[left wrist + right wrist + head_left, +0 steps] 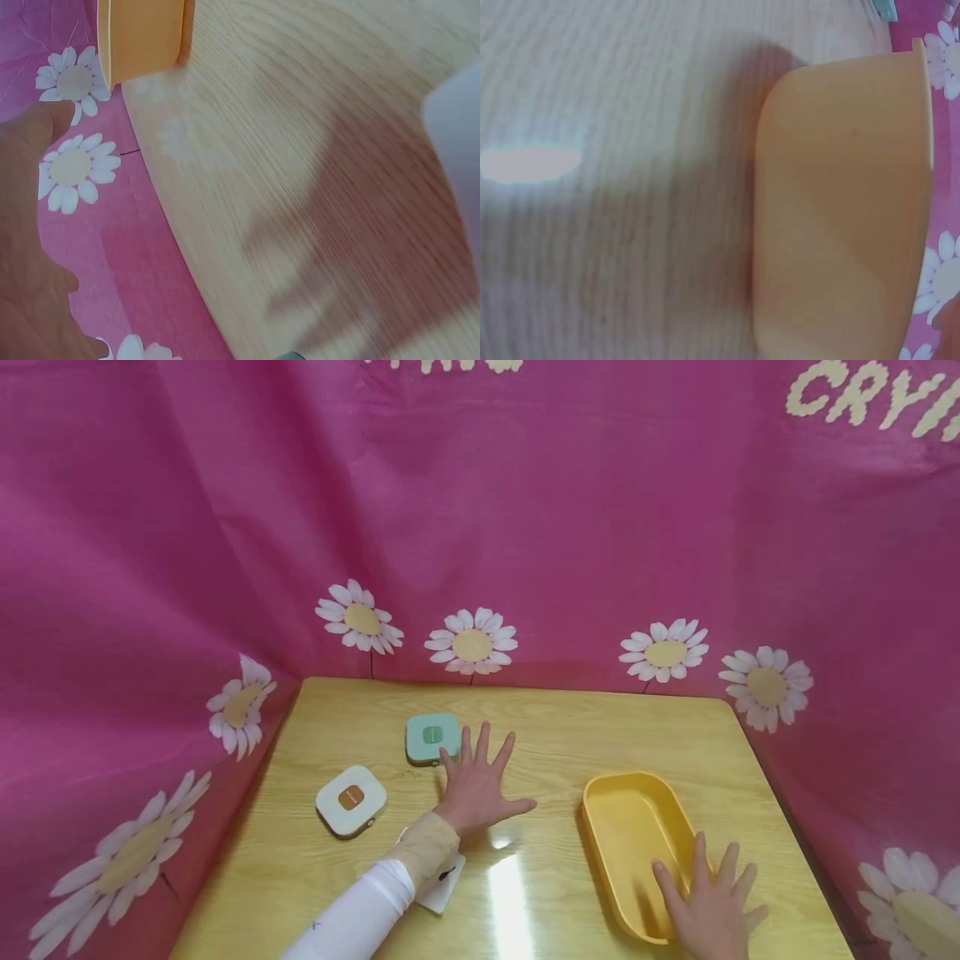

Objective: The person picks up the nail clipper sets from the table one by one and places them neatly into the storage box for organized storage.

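Left hand (477, 789) by green case (432, 735), table's (570, 727) 11 o'clock; right hand (711, 910) at tray (626, 827), 3–4 o'clock. Both grips empty, fingers spread. Step, judged: reaching. Next likely calls for curling left fingers round case.

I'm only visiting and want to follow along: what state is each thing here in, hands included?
Green case: looks closed, lying flat.
White case with brown label: looks closed, lying flat.
Yellow tray: upright, open-topped.
Partly hidden white object: state unclear.
Left hand: fingers spread, holding nothing.
Right hand: fingers spread, holding nothing.
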`<state>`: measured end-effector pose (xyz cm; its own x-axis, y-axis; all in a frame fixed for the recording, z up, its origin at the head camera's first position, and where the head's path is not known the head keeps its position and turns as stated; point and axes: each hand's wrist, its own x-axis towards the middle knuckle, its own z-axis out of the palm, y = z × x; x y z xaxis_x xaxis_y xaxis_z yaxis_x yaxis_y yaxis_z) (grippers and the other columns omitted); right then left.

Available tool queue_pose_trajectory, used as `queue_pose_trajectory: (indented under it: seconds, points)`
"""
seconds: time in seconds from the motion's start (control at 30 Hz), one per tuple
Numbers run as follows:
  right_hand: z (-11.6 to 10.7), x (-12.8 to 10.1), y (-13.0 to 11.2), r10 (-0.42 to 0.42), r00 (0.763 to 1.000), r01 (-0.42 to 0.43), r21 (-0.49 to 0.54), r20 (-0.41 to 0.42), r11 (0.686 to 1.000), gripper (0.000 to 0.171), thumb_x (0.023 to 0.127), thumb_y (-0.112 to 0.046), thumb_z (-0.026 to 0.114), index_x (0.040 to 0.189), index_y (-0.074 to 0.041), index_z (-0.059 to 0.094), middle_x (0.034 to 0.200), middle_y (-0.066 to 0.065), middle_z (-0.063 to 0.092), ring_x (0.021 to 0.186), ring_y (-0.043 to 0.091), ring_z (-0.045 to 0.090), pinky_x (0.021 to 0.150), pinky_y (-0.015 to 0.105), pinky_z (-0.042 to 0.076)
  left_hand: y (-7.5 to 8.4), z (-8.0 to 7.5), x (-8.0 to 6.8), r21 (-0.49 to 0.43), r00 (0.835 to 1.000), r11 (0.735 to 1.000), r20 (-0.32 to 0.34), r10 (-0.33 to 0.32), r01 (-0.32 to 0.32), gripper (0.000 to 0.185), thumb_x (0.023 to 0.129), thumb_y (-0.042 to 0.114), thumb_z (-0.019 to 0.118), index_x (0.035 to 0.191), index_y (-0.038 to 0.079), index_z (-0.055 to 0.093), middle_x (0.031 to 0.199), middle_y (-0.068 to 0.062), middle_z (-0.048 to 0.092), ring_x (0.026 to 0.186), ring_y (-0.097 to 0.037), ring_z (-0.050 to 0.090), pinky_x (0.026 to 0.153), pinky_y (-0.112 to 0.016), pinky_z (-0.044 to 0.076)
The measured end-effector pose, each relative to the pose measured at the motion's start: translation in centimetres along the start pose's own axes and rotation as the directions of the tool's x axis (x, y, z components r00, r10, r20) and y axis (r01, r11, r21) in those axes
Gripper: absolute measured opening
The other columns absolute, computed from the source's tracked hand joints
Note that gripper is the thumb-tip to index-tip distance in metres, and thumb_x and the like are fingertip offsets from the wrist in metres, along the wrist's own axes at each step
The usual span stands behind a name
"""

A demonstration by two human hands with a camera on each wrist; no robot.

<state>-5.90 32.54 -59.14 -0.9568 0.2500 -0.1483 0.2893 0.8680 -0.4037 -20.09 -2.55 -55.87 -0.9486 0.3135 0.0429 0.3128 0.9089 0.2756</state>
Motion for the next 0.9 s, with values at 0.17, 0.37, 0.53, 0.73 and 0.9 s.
queue_pose_trajectory:
  seconds: [0.17, 0.37, 0.53, 0.73, 0.9]
  points:
    - [0.3, -0.2, 1.3, 0.06, 0.996, -0.059, 0.015, -0.065, 0.998, 0.099, 0.102, -0.068, 0.046, 0.167, -0.005, 0.006, 0.164, 0.043, -0.012, 0.146, 0.071, -0.01, 0.096, 0.096, 0.0, 1.3, 0.6, 1.4, -0.046, 0.999, 0.999, 0.029, 0.016, -0.014, 0.112, 0.081, 0.085, 0.062, 0.169, 0.033, 0.016, 0.176, -0.015, 0.003, 0.159, -0.049, -0.001, 0.111, -0.086, 0.014]
    - [1.7, 0.0, 2.6, 0.087, 0.976, -0.067, 0.104, -0.199, 0.992, 0.093, 0.104, -0.053, 0.053, 0.162, 0.01, 0.015, 0.159, 0.051, 0.006, 0.142, 0.073, 0.013, 0.099, 0.092, 0.022, 2.2, 0.6, 2.6, -0.085, 0.999, 0.996, 0.04, 0.037, -0.034, 0.11, 0.083, 0.083, 0.061, 0.17, 0.032, 0.017, 0.175, -0.017, 0.008, 0.159, -0.049, 0.004, 0.112, -0.083, 0.018]
    - [2.2, -0.1, 3.5, 0.17, 0.958, -0.105, 0.27, -0.23, 0.957, 0.093, 0.107, -0.044, 0.054, 0.161, 0.012, 0.005, 0.16, 0.051, 0.0, 0.14, 0.077, 0.014, 0.1, 0.089, 0.025, 3.1, 0.6, 3.6, -0.135, 0.996, 0.989, 0.059, 0.068, -0.059, 0.107, 0.086, 0.079, 0.062, 0.169, 0.03, 0.019, 0.174, -0.018, 0.012, 0.159, -0.049, 0.009, 0.113, -0.081, 0.021]
    - [2.1, -0.6, 3.3, 0.241, 0.958, -0.17, 0.373, -0.153, 0.912, 0.095, 0.108, -0.049, 0.048, 0.164, 0.005, -0.007, 0.164, 0.044, -0.01, 0.141, 0.077, 0.009, 0.097, 0.091, 0.022, 3.9, 1.1, 4.4, -0.148, 0.994, 0.988, 0.095, 0.06, -0.046, 0.108, 0.085, 0.08, 0.063, 0.169, 0.032, 0.018, 0.174, -0.016, 0.014, 0.16, -0.045, 0.009, 0.115, -0.078, 0.024]
    - [2.3, -0.6, 3.2, 0.23, 0.957, -0.148, 0.387, -0.175, 0.91, 0.094, 0.108, -0.047, 0.048, 0.163, 0.007, -0.005, 0.162, 0.047, -0.005, 0.14, 0.077, 0.012, 0.094, 0.092, 0.024, 4.7, 1.3, 5.2, -0.168, 0.991, 0.985, 0.115, 0.065, -0.045, 0.108, 0.084, 0.079, 0.065, 0.169, 0.033, 0.017, 0.174, -0.014, 0.014, 0.16, -0.043, 0.01, 0.116, -0.075, 0.027]
